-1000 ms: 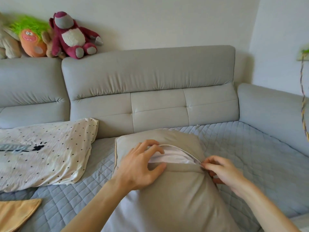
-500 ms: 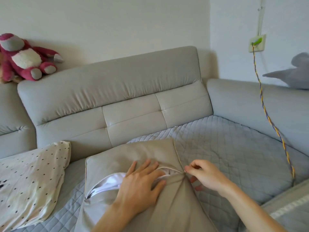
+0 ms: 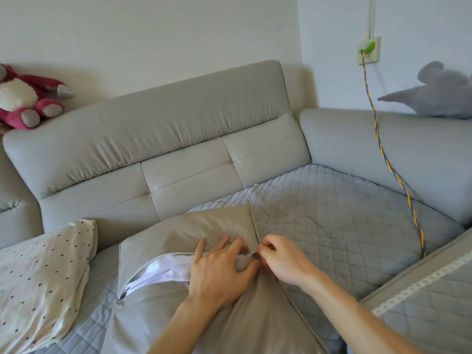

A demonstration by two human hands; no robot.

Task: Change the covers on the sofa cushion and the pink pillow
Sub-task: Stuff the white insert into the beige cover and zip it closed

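Observation:
A beige sofa cushion [image 3: 194, 233] lies in front of me on the quilted grey seat. Its zipper gapes along the near edge, and the white inner pad [image 3: 163, 269] shows through the opening. My left hand [image 3: 219, 272] presses on the cover beside the zipper's right end, fingers spread, thumb bent against the fabric. My right hand [image 3: 281, 259] pinches the small metal zipper pull [image 3: 252, 252] at the cushion's right edge. A cream pillow with dark dots [image 3: 43, 272] rests at the left, partly cut off by the frame.
The grey sofa backrest [image 3: 163, 139] rises behind the cushion, and an armrest [image 3: 398, 149] closes the right side. A pink plush toy [image 3: 25, 98] and a grey plush toy [image 3: 439, 95] sit on top. A braided cord [image 3: 390, 164] hangs from a wall socket.
My view swung to the right. My right hand stayed pinched on the zipper pull at the cushion's right edge while the left hand shifted right along the opening, which now gapes wider at the left.

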